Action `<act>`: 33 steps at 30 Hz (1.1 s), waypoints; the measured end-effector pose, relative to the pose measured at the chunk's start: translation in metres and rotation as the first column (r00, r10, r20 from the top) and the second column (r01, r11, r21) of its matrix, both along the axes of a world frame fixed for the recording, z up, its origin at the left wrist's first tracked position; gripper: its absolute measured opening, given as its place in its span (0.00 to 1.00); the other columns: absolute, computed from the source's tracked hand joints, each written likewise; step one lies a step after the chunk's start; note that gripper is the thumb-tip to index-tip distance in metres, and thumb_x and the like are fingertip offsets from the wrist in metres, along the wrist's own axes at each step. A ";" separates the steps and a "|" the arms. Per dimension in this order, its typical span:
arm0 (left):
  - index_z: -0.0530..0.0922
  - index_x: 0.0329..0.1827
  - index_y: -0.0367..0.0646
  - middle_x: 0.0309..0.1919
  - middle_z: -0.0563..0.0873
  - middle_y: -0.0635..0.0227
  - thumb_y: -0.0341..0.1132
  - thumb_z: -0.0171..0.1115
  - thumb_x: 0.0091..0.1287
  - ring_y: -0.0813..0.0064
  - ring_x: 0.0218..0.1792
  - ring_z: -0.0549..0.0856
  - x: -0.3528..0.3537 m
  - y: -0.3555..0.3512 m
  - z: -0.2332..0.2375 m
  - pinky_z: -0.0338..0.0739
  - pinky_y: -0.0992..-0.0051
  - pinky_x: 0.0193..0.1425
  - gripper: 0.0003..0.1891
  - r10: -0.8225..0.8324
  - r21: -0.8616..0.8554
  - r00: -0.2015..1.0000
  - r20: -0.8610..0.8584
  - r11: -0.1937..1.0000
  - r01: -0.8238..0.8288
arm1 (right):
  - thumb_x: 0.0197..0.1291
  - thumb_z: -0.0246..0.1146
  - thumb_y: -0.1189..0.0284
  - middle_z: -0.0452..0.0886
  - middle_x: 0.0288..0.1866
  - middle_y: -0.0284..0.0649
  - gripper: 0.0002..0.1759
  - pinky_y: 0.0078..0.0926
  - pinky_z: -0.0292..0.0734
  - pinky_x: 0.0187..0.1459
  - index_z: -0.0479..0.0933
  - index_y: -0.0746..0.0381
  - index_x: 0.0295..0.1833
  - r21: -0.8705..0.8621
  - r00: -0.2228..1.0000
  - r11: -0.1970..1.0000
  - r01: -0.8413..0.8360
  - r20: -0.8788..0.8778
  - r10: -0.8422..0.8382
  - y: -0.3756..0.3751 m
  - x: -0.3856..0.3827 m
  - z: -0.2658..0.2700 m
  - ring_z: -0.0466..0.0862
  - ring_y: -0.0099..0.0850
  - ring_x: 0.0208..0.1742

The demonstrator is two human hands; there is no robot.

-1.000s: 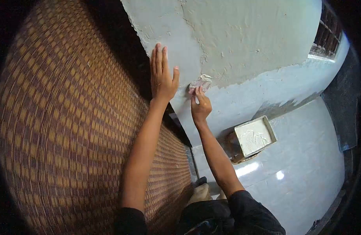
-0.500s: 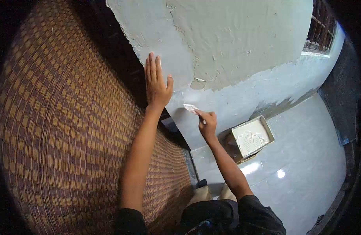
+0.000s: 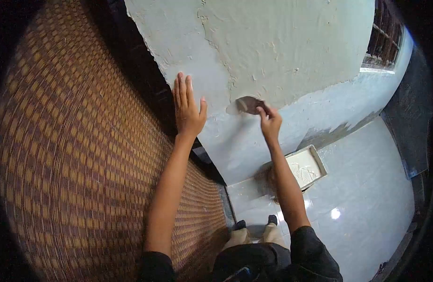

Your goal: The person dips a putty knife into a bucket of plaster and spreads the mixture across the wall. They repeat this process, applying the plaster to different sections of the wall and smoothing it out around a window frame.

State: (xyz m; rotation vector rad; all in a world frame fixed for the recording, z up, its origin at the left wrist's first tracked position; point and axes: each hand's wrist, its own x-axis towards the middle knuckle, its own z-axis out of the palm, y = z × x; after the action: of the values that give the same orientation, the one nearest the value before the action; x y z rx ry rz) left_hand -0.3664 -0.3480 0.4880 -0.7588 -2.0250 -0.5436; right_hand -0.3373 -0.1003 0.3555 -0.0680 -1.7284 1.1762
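Note:
My left hand (image 3: 188, 109) lies flat on the wall near its left edge, fingers stretched out. With my right hand (image 3: 270, 121) I grip a dark putty knife (image 3: 249, 104), its blade at the lower edge of the damp, greenish-grey putty coat (image 3: 282, 51). Around that coat the wall (image 3: 235, 150) is paler, with a rough ridge of putty running up the left side. Below and right of my right hand, a square container (image 3: 306, 168) of creamy white putty stands low by the wall, partly hidden behind my forearm.
A woven brown-and-tan mat (image 3: 84, 155) fills the left side. Glossy pale floor tiles (image 3: 362, 188) lie at the right, with my feet at the wall's end. A barred window (image 3: 383, 37) is at the upper right, above a dark sheet (image 3: 407, 113).
My right hand has moved up and right, and the knife now meets the putty coat, its dark side showing instead of white putty. The left hand stays on the wall.

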 end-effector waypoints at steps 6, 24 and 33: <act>0.50 0.76 0.35 0.77 0.49 0.48 0.34 0.55 0.65 0.48 0.77 0.49 0.004 0.002 0.002 0.44 0.51 0.79 0.38 0.027 0.003 1.000 0.003 1.000 -0.027 | 0.63 0.65 0.76 0.85 0.40 0.38 0.11 0.20 0.76 0.46 0.81 0.71 0.48 -0.411 0.985 0.895 -0.173 -0.058 0.163 0.020 0.019 0.016 0.81 0.23 0.41; 0.46 0.77 0.35 0.77 0.47 0.47 0.32 0.56 0.63 0.47 0.77 0.47 0.011 0.010 0.002 0.42 0.52 0.79 0.41 0.099 0.052 0.995 0.023 0.994 -0.101 | 0.58 0.70 0.74 0.85 0.39 0.45 0.11 0.25 0.77 0.43 0.83 0.66 0.46 -0.116 0.977 0.971 -0.210 0.009 0.212 -0.001 0.003 -0.006 0.83 0.30 0.39; 0.46 0.78 0.36 0.78 0.46 0.50 0.35 0.55 0.64 0.50 0.78 0.47 0.009 0.008 -0.004 0.41 0.52 0.78 0.41 0.122 0.049 0.992 0.023 0.991 -0.123 | 0.64 0.64 0.74 0.85 0.40 0.40 0.12 0.26 0.77 0.42 0.81 0.69 0.49 -0.469 0.984 0.883 -0.005 -0.161 -0.080 0.071 -0.001 0.000 0.82 0.26 0.38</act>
State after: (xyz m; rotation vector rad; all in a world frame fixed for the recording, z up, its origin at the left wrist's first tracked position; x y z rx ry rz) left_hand -0.3576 -0.3401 0.4842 -0.5963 -2.0530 -0.5310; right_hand -0.3386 -0.0294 0.3557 -0.2812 -1.2526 1.5031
